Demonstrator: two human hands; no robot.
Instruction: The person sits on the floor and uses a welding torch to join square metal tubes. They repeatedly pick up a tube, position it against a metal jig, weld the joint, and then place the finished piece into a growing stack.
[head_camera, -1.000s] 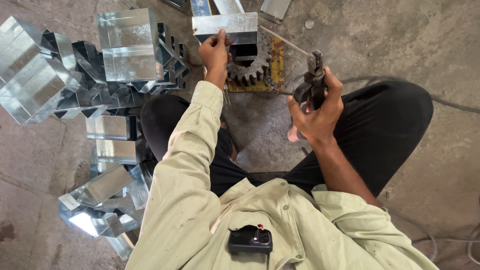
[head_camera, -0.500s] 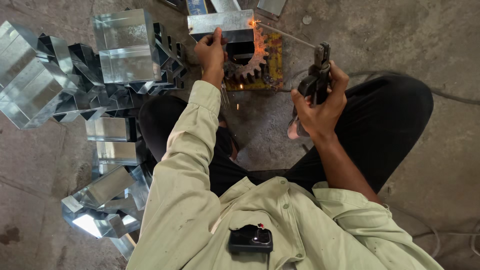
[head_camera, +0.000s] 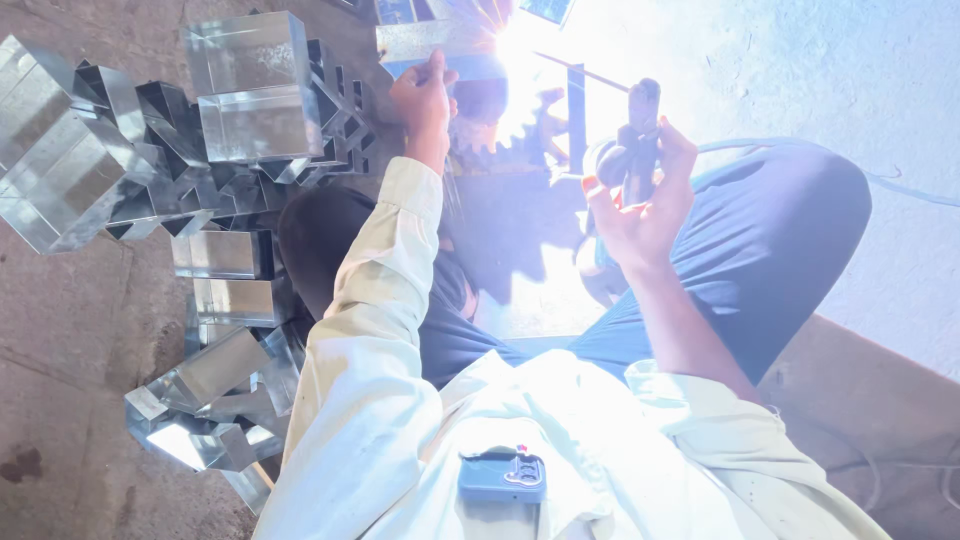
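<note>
My left hand (head_camera: 424, 100) reaches forward and presses on a shiny square metal tube piece (head_camera: 432, 44) lying over a large toothed gear (head_camera: 522, 138) on the floor. My right hand (head_camera: 640, 195) grips a dark welding electrode holder (head_camera: 632, 140); its thin rod (head_camera: 575, 72) points up-left to the tube's right end. A blinding white-blue arc flash (head_camera: 510, 45) burns there and washes out the upper middle of the view. I sit with my knees apart in dark trousers.
A heap of cut shiny square metal tube pieces (head_camera: 150, 150) lies on the concrete floor at the left, with more pieces (head_camera: 215, 390) near my left side. A cable (head_camera: 900, 185) trails off to the right. A small dark device (head_camera: 502, 476) hangs on my shirt front.
The rod tip has reached the tube's end and the arc has grown from a small orange spark to a blinding flash. Both hands have stayed nearly in place.
</note>
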